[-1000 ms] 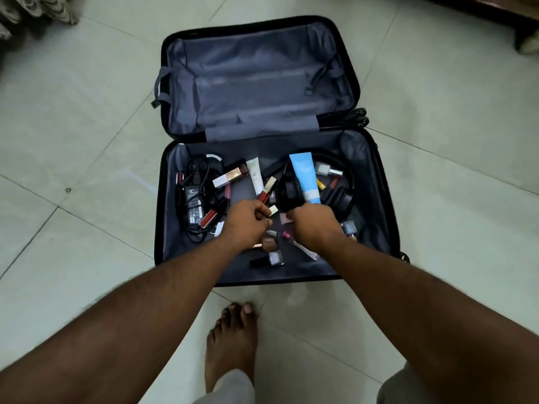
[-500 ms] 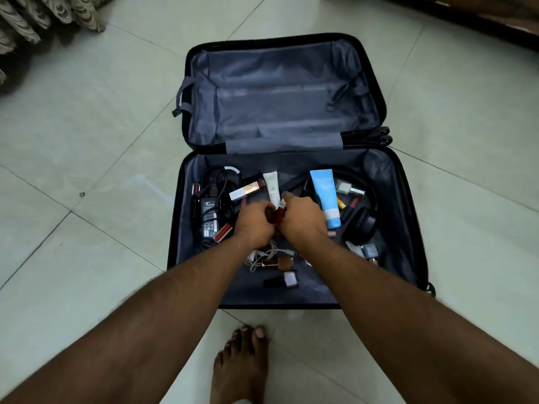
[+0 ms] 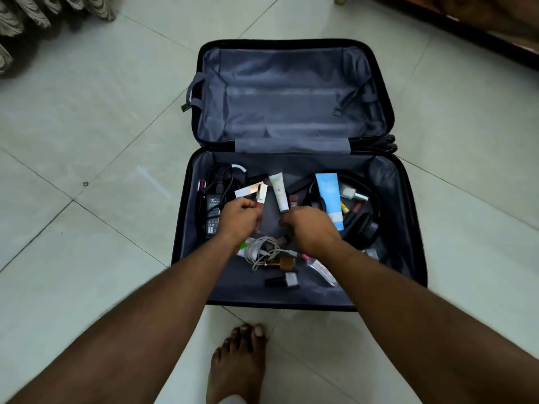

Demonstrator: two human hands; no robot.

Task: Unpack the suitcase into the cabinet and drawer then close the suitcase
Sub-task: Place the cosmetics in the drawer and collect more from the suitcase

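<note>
Hands split apart; left hand [image 3: 239, 217] grips lip gloss [image 3: 260, 197], right hand [image 3: 309, 228] curled, contents unclear, over suitcase [image 3: 408, 228].

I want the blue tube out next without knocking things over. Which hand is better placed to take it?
Probably the right hand: it hovers beside the blue tube, while the left hand already holds a lip gloss.

A black suitcase [image 3: 408, 217] lies open on the tiled floor [image 3: 87, 141], its grey-lined lid flat on the far side and its near half scattered with small items. The left hand [image 3: 240, 218] grips a lip-gloss tube [image 3: 260, 196] beside a black power adapter [image 3: 213, 212], while the right hand [image 3: 310, 228] curls over items it hides, near a white tube [image 3: 278, 192], a blue tube [image 3: 329, 199] and black headphones [image 3: 363, 225]. A coiled white cable [image 3: 262, 249] and nail polish bottles [image 3: 287, 263] lie nearer, and a bare foot [image 3: 236, 365] stands in front of the case.
</note>
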